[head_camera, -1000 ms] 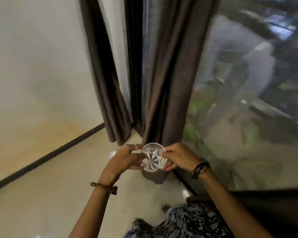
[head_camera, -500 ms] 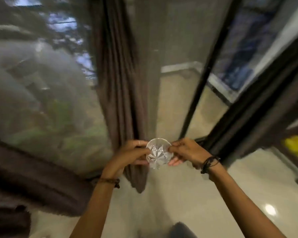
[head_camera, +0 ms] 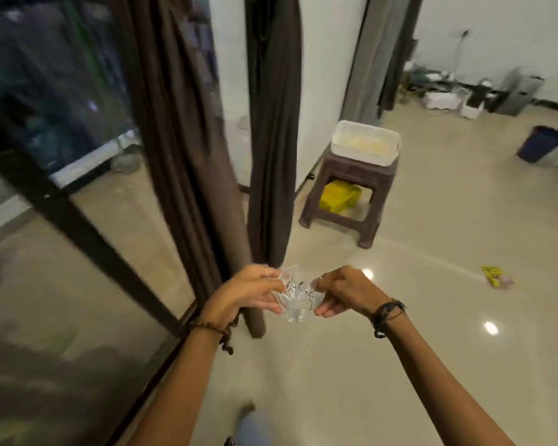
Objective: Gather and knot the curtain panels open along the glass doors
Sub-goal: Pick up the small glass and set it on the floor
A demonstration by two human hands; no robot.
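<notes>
Head view: we hold a small clear cut-glass dish between us, left hand and right hand each pinching its rim. We should set it down first; the brown fabric curtain panels hang ungathered just beyond, beside the glass doors.

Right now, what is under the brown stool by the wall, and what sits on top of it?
Under the brown stool sits a yellow box-like object, partly hidden by the stool's legs. On top rests a white tub with something pale yellow inside; its contents cannot be made out.
</notes>
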